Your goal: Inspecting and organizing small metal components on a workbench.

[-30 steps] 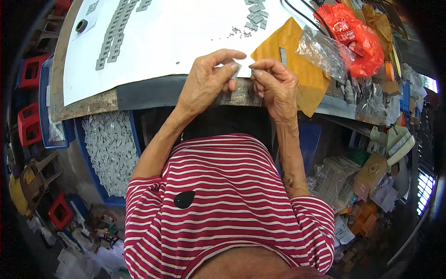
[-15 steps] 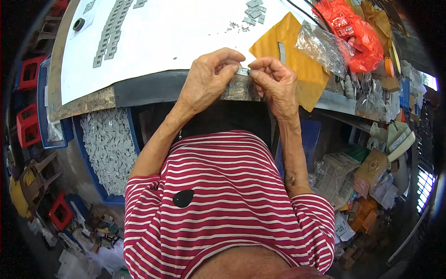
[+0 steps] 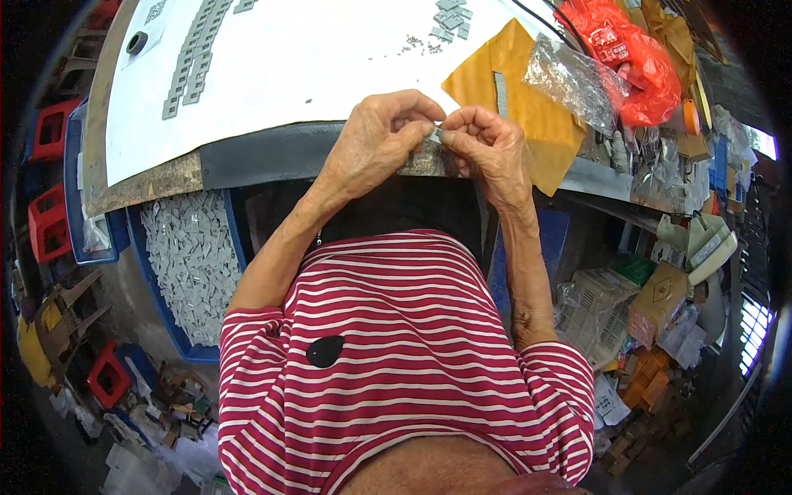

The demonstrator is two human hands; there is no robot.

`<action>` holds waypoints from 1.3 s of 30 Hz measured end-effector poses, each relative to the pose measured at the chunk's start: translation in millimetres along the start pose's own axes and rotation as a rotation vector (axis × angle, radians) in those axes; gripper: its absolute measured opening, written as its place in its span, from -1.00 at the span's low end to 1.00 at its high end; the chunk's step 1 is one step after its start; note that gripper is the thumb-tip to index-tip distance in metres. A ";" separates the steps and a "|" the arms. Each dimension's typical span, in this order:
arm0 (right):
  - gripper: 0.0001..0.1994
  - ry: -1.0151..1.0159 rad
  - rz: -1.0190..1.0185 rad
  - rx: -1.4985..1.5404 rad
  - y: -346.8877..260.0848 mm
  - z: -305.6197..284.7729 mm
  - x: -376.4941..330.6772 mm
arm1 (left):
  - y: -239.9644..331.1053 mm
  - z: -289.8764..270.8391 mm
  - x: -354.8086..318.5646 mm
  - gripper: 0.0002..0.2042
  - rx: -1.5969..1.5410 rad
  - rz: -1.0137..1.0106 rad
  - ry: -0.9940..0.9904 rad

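Over the near edge of the table, my left hand [image 3: 377,139] and my right hand [image 3: 488,148] meet fingertip to fingertip. Between them they pinch one small grey metal plate [image 3: 436,133], mostly covered by the thumbs and fingers. Beyond the hands, tiny loose parts [image 3: 422,46] are scattered on the white sheet [image 3: 280,66]. A small pile of grey plates [image 3: 451,20] lies behind those. Overlapping rows of similar plates [image 3: 192,66] run along the sheet's left part.
A yellow padded envelope [image 3: 540,124], clear plastic wrap [image 3: 569,82] and a red plastic bag [image 3: 627,66] crowd the table's right. A tape roll [image 3: 137,43] lies at the far left. Below the edge, a blue bin [image 3: 157,285] holds many small grey pieces [image 3: 194,264].
The fingertips have closed further over the small plate, so less of it shows. Both hands have shifted only slightly, the right one a little lower.
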State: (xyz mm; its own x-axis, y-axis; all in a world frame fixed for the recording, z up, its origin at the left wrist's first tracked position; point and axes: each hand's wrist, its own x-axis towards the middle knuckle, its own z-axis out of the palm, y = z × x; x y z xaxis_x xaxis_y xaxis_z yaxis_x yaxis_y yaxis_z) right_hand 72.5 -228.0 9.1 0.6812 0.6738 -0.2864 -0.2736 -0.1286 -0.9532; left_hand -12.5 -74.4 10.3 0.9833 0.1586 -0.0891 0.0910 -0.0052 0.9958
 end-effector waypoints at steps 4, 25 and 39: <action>-0.90 -0.002 -0.013 -0.018 -0.4 -1.3 -0.2 | 0.4 0.3 2.4 -0.84 -0.108 -0.047 -0.044; -0.97 0.036 0.074 0.264 -2.0 -5.2 4.1 | -7.5 1.3 7.1 -0.83 0.305 0.255 -0.036; -0.94 0.060 0.066 0.288 1.5 -0.5 2.1 | -7.2 -1.5 5.0 -0.85 0.306 0.220 -0.035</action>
State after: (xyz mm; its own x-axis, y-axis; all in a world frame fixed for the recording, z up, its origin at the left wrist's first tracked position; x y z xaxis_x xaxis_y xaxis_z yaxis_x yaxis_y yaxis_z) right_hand 73.8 -227.2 7.0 0.6919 0.6258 -0.3601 -0.4941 0.0468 -0.8681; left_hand -8.5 -72.0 2.7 0.9890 0.0868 0.1201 -0.0851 -0.3306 0.9399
